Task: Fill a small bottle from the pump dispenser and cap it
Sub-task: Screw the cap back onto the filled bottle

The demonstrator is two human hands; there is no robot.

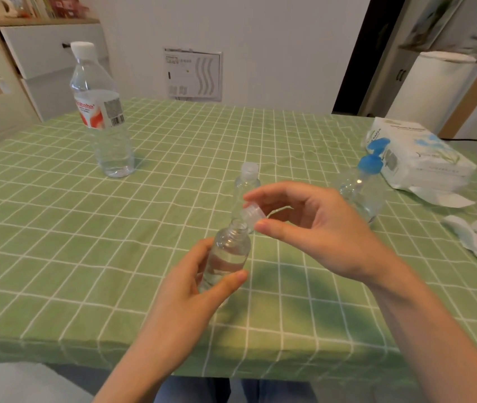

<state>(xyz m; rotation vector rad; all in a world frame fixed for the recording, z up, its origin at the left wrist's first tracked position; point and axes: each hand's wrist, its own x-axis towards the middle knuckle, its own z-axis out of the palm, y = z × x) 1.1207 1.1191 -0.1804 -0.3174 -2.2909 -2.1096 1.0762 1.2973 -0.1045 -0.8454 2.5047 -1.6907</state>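
A small clear bottle (227, 255), uncapped and partly filled with clear liquid, is gripped by the left hand (186, 289) above the near middle of the tabletop (56, 242). A clear screw cap (251, 213) is pinched in the right hand (315, 228) just above the bottle's open neck, tilted. The blue-topped pump dispenser (361, 187) is seen farther right, behind the right hand, with a second, capped small bottle (246, 184) beyond the cap.

Uncapped clear bottle (228, 254), cap (251, 213) above

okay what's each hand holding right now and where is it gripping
The left hand grips the small open bottle around its body. The right hand pinches the clear cap by its sides, just above the neck.
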